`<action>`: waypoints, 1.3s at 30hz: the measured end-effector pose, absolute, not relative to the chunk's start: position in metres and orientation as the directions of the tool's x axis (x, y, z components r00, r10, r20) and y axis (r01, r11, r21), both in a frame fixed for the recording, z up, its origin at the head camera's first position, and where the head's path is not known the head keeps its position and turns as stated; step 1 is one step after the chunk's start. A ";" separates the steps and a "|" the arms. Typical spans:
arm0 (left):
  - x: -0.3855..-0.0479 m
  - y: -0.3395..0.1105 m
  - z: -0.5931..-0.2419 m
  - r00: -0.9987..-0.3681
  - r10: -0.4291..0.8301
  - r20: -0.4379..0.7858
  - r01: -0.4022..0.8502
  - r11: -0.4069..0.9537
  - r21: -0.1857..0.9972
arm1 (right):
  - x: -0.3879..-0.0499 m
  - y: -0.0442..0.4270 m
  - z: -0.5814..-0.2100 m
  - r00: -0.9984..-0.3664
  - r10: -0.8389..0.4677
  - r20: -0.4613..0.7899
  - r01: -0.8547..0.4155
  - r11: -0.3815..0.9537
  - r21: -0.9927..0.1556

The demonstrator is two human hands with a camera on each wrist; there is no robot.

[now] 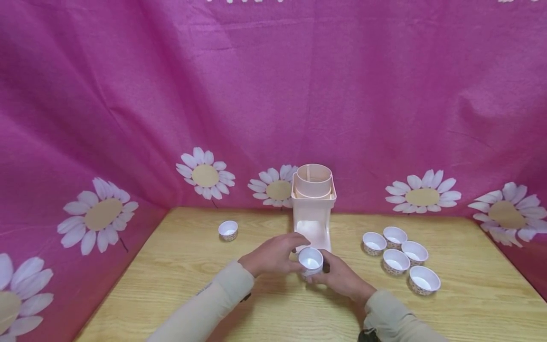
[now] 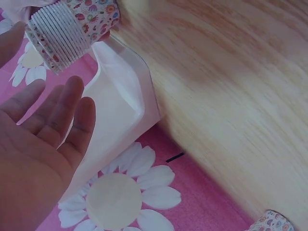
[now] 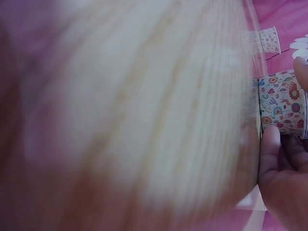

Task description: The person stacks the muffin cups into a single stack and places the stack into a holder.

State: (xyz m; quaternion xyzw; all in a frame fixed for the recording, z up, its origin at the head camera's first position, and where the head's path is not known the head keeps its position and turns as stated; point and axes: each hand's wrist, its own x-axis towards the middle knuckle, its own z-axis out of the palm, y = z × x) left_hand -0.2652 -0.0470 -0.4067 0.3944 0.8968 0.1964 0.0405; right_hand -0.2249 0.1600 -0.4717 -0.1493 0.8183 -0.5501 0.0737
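Steadying the cup stack with a gentle grip

The right hand is gripping its lower part; the left hand is lying loosely spread beside the rims. Keeping pressure light and even is probably sparing the walls from denting. The stack is standing upright on the tabletop, before the pink stand, showing white insides, floral sides and closely layered rims.

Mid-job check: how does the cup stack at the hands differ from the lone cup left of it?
The cup stack is several nested cups; the lone cup is single. The cup stack is taller, the lone cup shorter. The right hand holds the cup stack, while the lone cup stands on the table untouched. Both are upright, pale inside and patterned outside.
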 end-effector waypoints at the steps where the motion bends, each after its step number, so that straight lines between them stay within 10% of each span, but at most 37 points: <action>1: -0.265 -0.048 -0.407 -0.689 0.720 0.082 0.688 0.613 0.389 | -0.225 0.160 -0.471 -0.944 -0.327 0.045 -0.165 0.351 -0.922; 14: -0.264 -0.067 -0.404 -0.707 0.695 0.131 0.686 0.628 0.368 | -0.228 0.160 -0.468 -0.959 -0.283 0.013 -0.128 0.390 -0.912; 27: -0.284 -0.123 -0.419 -0.562 0.590 0.579 0.748 0.661 0.053 | -0.228 0.158 -0.471 -0.959 -0.283 0.021 -0.136 0.395 -0.909; 39: -0.311 -0.181 -0.428 -0.693 0.419 0.587 0.578 0.809 0.106 | -0.227 0.158 -0.472 -0.956 -0.290 0.033 -0.153 0.401 -0.903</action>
